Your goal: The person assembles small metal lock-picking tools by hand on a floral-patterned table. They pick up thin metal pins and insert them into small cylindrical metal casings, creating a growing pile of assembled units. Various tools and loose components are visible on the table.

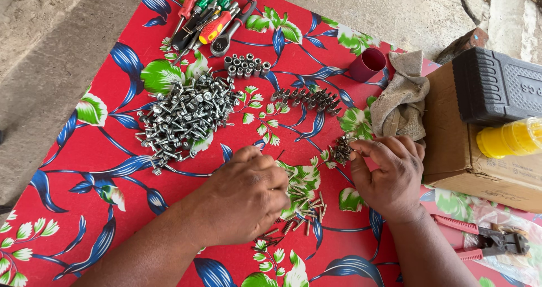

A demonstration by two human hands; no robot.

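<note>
On a red floral cloth (pixel 84 168) covering the surface: left hand (pixel 245 199), knuckles up, fingers curled over a scatter of small screws (pixel 302 199), fingertips hidden, so whether its grip holds anything cannot be told. Right hand (pixel 389 177), just beside that scatter, fingers bent inward with thumb and forefinger pinched narrow at a dark clump of tiny screws (pixel 341 149), touching it; whether a single piece is held cannot be told. Large heap of silver washer-head screws (pixel 186 117) lies up and to the left of the left hand, well apart from both hands. Group of upright sockets (pixel 245 65) stands beyond the heap, near the far edge. Row of dark bits (pixel 307 99) lies between the sockets and the right hand. Bundle of screwdrivers (pixel 209 13), red and green handles, with a ratchet (pixel 228 35) beside them, sits at the far edge of the cloth. Maroon cup (pixel 367 65) lies tipped on its side near the right edge, touching a crumpled beige rag (pixel 401 98). Cardboard box (pixel 451 146) stands to the right of the rag; a black case (pixel 497 86) rests on top of it, a yellow bottle (pixel 508 139) lying just beside the case. Red-handled pliers (pixel 485 243) lie at lower right, on clear plastic wrap (pixel 508 264), near the right forearm.
</note>
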